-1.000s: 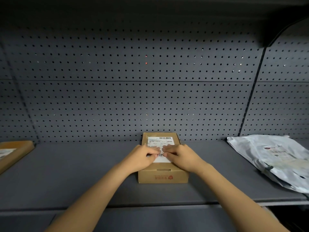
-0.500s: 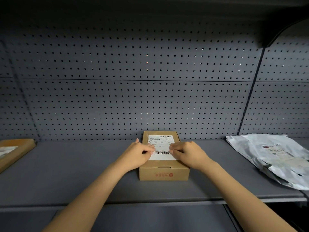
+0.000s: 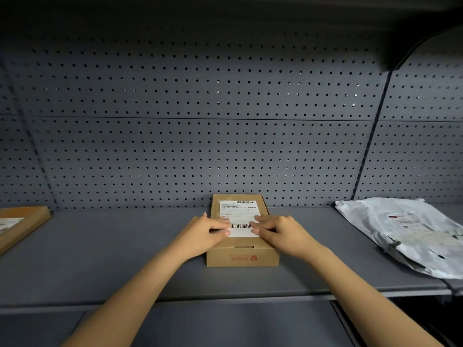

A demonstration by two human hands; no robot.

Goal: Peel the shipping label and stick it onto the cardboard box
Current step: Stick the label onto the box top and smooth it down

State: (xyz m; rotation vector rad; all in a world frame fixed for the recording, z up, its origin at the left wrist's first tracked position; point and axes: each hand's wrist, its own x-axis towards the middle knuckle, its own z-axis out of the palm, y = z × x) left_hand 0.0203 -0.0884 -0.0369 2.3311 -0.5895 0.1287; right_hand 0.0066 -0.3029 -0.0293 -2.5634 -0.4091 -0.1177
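Observation:
A small brown cardboard box [image 3: 242,256] lies flat on the grey shelf, its far end against the pegboard. A white shipping label [image 3: 238,211] with barcodes lies flat on its lid. My left hand [image 3: 203,234] rests on the box's left side, fingertips pressing the label's left edge. My right hand [image 3: 280,231] mirrors it on the right side, fingertips on the label's right edge. Both hands lie palm down with fingers bent and grip nothing. The label's near side edges are partly hidden under my fingers.
A grey poly mailer bag [image 3: 411,234] with its own label lies at the right on the shelf [image 3: 125,251]. Another brown box [image 3: 22,221] sits at the far left edge. A perforated back wall [image 3: 200,146] rises behind.
My two hands have slid apart from the label's middle toward its left and right edges, uncovering the lower barcode. The box has not moved.

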